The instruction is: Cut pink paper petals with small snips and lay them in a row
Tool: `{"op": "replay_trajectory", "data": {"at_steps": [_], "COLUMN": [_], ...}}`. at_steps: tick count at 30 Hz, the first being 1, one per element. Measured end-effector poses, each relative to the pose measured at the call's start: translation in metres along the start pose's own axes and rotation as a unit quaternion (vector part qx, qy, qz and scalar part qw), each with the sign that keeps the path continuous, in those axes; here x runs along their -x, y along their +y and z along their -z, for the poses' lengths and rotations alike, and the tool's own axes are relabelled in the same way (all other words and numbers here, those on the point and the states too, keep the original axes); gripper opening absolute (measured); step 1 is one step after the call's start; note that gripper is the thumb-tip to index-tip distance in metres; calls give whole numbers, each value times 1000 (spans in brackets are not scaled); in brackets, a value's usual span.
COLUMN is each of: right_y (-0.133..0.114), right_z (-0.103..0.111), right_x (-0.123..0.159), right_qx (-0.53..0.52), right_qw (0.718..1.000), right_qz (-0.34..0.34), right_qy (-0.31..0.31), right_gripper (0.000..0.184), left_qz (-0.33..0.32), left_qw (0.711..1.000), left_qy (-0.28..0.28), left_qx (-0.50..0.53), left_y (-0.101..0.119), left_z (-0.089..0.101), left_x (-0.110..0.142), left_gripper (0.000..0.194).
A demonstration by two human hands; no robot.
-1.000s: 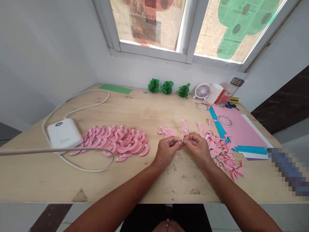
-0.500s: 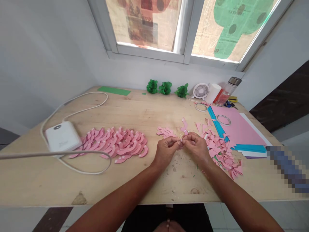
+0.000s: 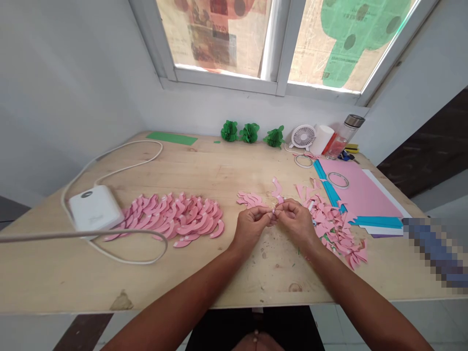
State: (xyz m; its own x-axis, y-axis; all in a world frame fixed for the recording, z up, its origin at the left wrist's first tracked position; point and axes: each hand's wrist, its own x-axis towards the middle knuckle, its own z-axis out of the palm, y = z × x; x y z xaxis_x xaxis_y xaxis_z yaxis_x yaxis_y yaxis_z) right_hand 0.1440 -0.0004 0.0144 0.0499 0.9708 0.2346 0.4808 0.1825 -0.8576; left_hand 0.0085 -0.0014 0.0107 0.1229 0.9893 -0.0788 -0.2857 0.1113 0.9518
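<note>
Hands (image 3: 274,222) unmoved — pink scraps (image 3: 334,226) perhaps touching.

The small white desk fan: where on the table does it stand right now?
In the head view the small white desk fan stands at the far right of the wooden table, under the window, between the green paper rosettes and a clear bottle.

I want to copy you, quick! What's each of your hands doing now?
Left hand: closed, pinching a small curved pink paper piece at its fingertips.
Right hand: closed, pinching the same piece from the other side.
</note>
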Motion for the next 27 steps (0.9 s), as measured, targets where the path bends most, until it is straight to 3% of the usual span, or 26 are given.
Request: {"op": "replay_trajectory", "data": {"at_steps": [19, 27], "right_y": [-6, -4], "right_z": [2, 2], "right_x": [3, 4], "right_qx": [0, -20], "right_qw": [999, 999], "right_qz": [51, 39], "right_qy": [-13, -10], "right_gripper": [16, 18], "left_qz": [-52, -57], "left_qw": [996, 996], "left_qy": [27, 24], "left_qx": [-61, -60], "left_y": [-7, -9], "left_z": [6, 7], "left_x": [-2, -2], "left_gripper": [13, 11]}}
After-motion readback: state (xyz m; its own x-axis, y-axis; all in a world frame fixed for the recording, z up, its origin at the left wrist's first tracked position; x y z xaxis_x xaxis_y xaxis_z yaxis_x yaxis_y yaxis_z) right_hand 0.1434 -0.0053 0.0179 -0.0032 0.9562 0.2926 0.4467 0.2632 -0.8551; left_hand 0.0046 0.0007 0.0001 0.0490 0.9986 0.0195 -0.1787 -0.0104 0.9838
